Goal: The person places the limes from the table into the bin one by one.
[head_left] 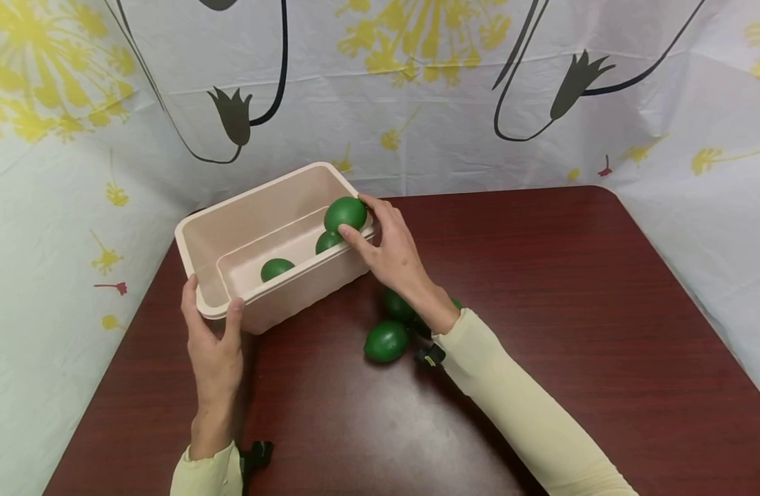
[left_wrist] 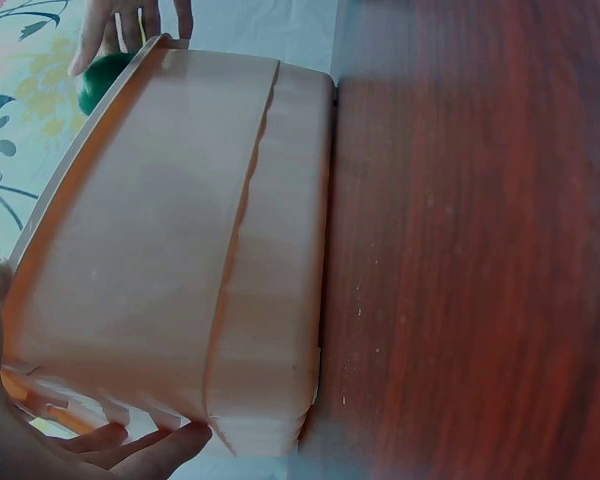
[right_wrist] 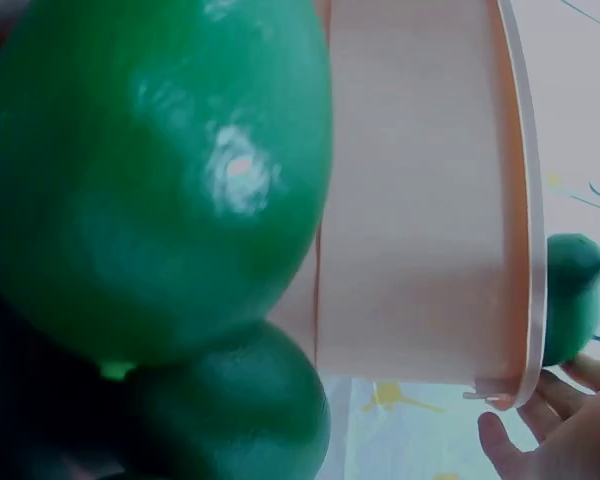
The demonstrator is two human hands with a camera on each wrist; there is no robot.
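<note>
A pale pink rectangular plastic bin (head_left: pixel 305 295) stands on the table, set at an angle. My left hand (head_left: pixel 215 358) grips its near left corner, thumb at the rim; in the left wrist view, fingers (left_wrist: pixel 170 450) lie along the bin's end. My right hand (head_left: pixel 399 255) holds a green lime (head_left: pixel 346 212) between thumb and fingers at the bin's right end, at rim height. Inside the bin lie another lime (head_left: pixel 326 241) just below it and a lime (head_left: pixel 276 269) nearer the middle.
On the dark red wooden table (head_left: pixel 559 289), several limes sit under my right forearm, among them a lime (head_left: pixel 386 342) in front of the bin. They loom large in the right wrist view, where a lime (right_wrist: pixel 160 170) fills the left side. A patterned cloth (head_left: pixel 417 151) hangs behind.
</note>
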